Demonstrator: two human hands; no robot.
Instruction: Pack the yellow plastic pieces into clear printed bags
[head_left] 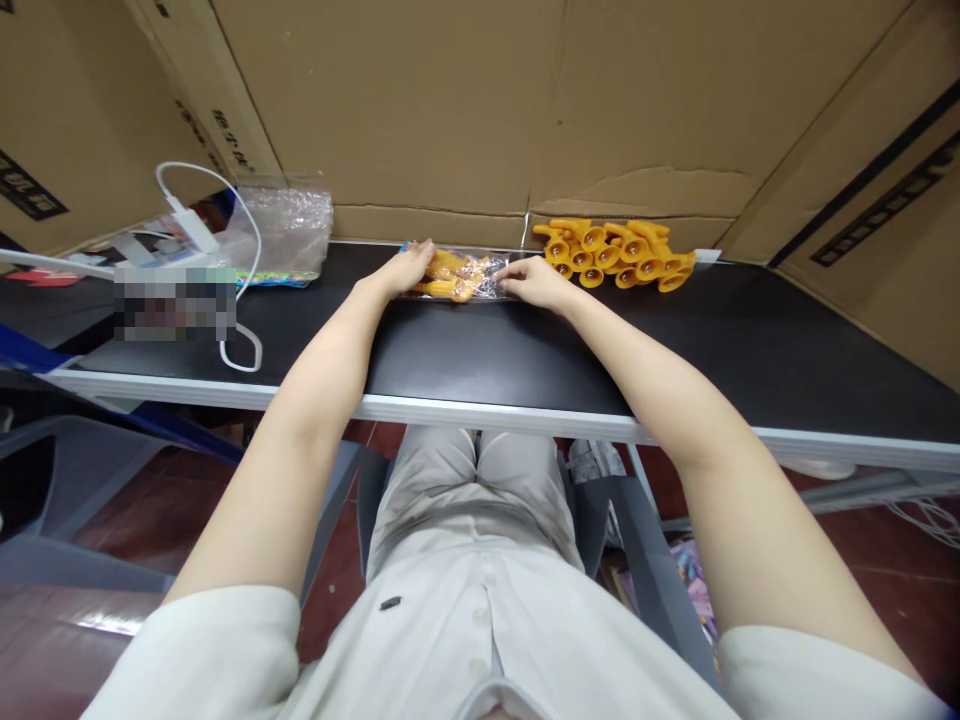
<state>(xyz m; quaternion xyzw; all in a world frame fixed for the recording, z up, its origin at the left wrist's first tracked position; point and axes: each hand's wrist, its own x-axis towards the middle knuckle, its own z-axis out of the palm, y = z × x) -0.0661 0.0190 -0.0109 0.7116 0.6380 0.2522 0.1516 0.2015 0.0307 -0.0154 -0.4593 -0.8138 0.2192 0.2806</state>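
A clear plastic bag (pixel 486 272) with yellow-orange plastic pieces inside lies on the black tabletop in front of me. My left hand (pixel 409 268) grips the bag's left end, where a bit of blue print shows. At the opposite end, my right hand (pixel 537 282) pinches the clear film between thumb and fingers. Just beyond my right hand is a pile of yellow plastic pieces with flared, cup-like ends (pixel 611 252), resembling small toy trumpets.
Cardboard walls (pixel 420 110) enclose the table's back and sides. To the left lie clear plastic bags (pixel 292 235) with a colourful printed edge, a white cable (pixel 259 230) with its plug, and a blurred-out item (pixel 176 303). The table's pale metal edge (pixel 495 412) runs before my lap.
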